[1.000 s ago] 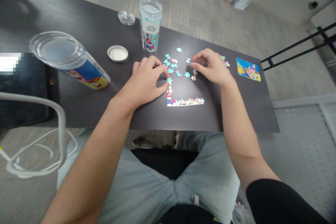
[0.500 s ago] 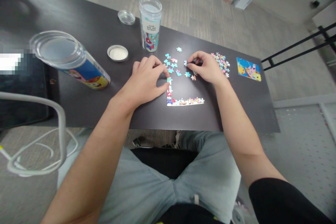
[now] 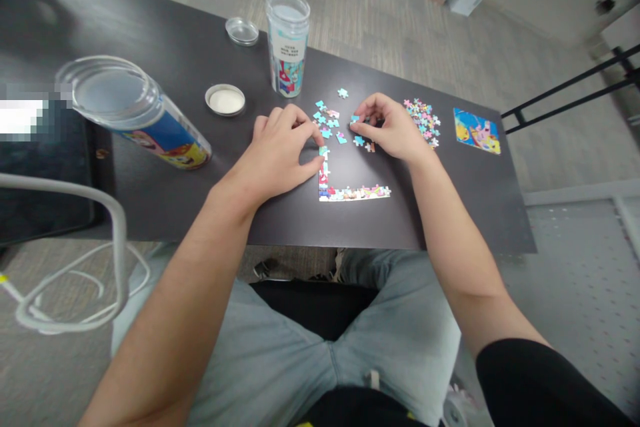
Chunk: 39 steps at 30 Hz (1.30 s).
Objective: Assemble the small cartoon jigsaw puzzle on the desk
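My right hand (image 3: 383,123) pinches a small light-blue jigsaw piece (image 3: 355,119) between thumb and forefinger, above the dark table. My left hand (image 3: 287,150) rests on the table, its thumb and forefinger apart. Those two fingertips touch the left edge of the L-shaped strip of joined jigsaw pieces (image 3: 353,194), near its upper end. Between my hands lies a loose group of mostly blue pieces (image 3: 327,123), and a single piece (image 3: 343,93) lies beyond it. A blue piece (image 3: 359,141) and a brownish one (image 3: 370,147) lie just below my right fingertips.
Right of my right hand are a pile of pieces (image 3: 424,121) and a colourful picture card (image 3: 477,131). A clear tube (image 3: 289,47) and a larger blue tube (image 3: 165,127) stand to the left, near two lids (image 3: 225,100) (image 3: 242,31). A white cable (image 3: 117,240) hangs at far left.
My right hand has turned the pinched piece slightly, so more of its blue face shows. My left hand stays in place on the strip's edge. The whole view has shifted very slightly.
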Tool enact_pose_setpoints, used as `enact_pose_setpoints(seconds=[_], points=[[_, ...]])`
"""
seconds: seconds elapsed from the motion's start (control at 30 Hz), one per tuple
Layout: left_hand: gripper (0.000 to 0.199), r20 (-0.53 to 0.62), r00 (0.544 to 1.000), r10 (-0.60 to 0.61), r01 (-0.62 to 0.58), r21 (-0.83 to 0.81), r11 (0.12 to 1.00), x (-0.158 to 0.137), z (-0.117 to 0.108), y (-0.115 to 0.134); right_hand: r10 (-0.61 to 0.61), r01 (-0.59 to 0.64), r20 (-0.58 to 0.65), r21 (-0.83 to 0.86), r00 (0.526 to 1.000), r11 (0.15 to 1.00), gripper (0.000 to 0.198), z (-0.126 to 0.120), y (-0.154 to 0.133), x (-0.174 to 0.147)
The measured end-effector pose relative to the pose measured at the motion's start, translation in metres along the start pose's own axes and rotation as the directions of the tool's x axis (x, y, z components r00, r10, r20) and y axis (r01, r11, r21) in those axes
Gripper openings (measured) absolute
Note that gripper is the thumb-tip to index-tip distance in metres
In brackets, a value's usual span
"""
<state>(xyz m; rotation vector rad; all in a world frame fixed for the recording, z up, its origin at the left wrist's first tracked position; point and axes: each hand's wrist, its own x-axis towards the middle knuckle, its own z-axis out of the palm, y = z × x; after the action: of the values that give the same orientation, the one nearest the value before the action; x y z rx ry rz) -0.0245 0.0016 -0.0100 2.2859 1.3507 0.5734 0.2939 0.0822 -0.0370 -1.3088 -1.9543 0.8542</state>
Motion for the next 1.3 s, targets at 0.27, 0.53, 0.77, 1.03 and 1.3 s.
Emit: enact_pose_setpoints(seconds=[0.27,0.53,0.77,1.03,1.3], points=[[0.022,-0.013,1.0,0.014,-0.014,-0.001,1.0,-0.001,-0.001,0.001,-0.05,0.031,0.206,0.094,0.977,0.995,0.045,0.012,-0.048,-0.016],[0.021,0.007,1.0,-0.012,0.012,-0.011,1.0,-0.001,-0.004,0.005,-0.097,0.118,0.212,-0.09,0.972,0.989,0.016,0.022,-0.062,-0.024],[0.02,0.0,1.0,-0.005,0.005,0.006,1.0,-0.002,-0.003,0.005,-0.111,0.147,0.19,-0.183,0.976,0.972,0.015,0.024,-0.057,-0.023],[0.02,0.006,1.0,-0.01,0.01,-0.002,1.0,-0.002,-0.004,0.005,-0.152,0.188,0.179,-0.207,0.972,0.96,0.017,0.013,-0.057,-0.024],[0.02,-0.006,1.0,-0.002,0.002,-0.005,1.0,-0.002,-0.002,0.004,-0.167,0.209,0.197,-0.214,0.966,0.954,0.01,0.015,-0.056,-0.024]])
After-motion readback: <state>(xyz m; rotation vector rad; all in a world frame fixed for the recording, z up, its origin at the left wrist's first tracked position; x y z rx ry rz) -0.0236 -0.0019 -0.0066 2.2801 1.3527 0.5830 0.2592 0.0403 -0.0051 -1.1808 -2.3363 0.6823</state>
